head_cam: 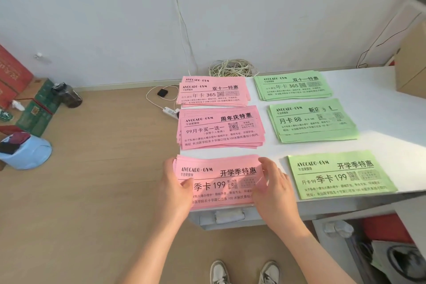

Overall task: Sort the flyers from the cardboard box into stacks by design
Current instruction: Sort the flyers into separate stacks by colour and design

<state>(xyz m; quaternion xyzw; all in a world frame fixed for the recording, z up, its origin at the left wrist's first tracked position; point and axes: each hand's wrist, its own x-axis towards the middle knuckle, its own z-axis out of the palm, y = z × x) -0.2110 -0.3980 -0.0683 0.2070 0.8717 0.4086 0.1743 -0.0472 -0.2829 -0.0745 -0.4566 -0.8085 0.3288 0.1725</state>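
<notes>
A pink stack between two hands.
Its long axis spans left hand to right hand; each grips a short end.

All six stacks on the white surface are headed AVOCADO·GYM. The far pink paper stack and the far green paper stack read 双十一特惠, 年卡 365. The middle pink paper stack reads 周年庆特惠, 99月卡买一送一. The middle green paper stack reads 月卡 88, with its headline lost in glare after 新店. The near pink paper stack and the near green paper stack read 开学季特惠, 季卡 199; the green one adds 月卡99.
</notes>
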